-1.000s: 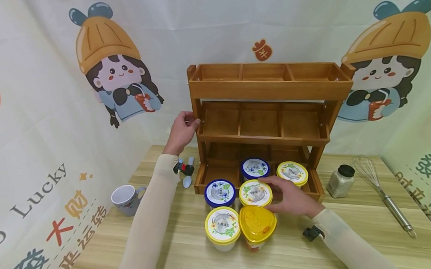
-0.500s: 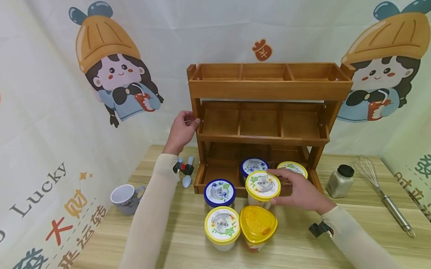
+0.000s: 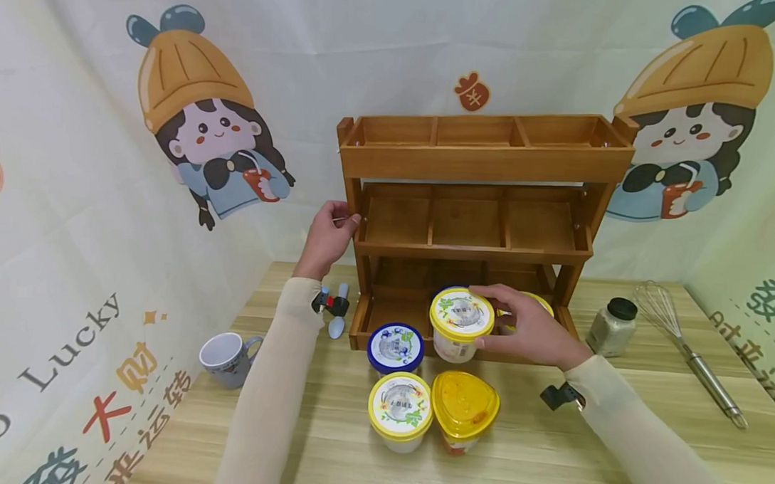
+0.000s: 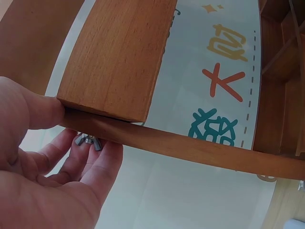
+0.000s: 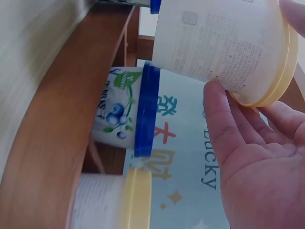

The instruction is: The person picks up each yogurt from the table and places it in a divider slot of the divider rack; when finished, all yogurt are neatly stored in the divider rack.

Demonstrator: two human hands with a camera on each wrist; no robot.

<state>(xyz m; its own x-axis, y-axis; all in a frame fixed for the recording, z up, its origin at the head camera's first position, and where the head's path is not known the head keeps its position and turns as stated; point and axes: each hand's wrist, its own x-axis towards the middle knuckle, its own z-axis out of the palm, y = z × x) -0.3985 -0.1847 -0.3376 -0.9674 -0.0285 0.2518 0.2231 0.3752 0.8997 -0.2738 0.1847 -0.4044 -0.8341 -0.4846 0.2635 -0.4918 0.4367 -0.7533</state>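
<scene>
My right hand holds a yellow-lidded paper tub by its lid end, raised in front of the rack's lowest tier. In the right wrist view, fingers and thumb grip that tub around its lid. Behind it, in the lowest tier, sit a blue-lidded tub in the middle and another yellow-lidded tub at the right, partly hidden. At the rack's left side, my left hand grips the upright of the wooden rack. A wing nut shows between its fingers in the left wrist view.
Before the rack stand a blue-lidded tub, a yellow-lidded tub and a container with a triangular yellow lid. A mug and spoon lie left; a black-capped jar and whisk are right.
The right hand has lifted the yellow-lidded tub off the spot behind the triangular-lidded container and brought it up toward the lowest tier's middle. The left hand keeps its hold on the rack.
</scene>
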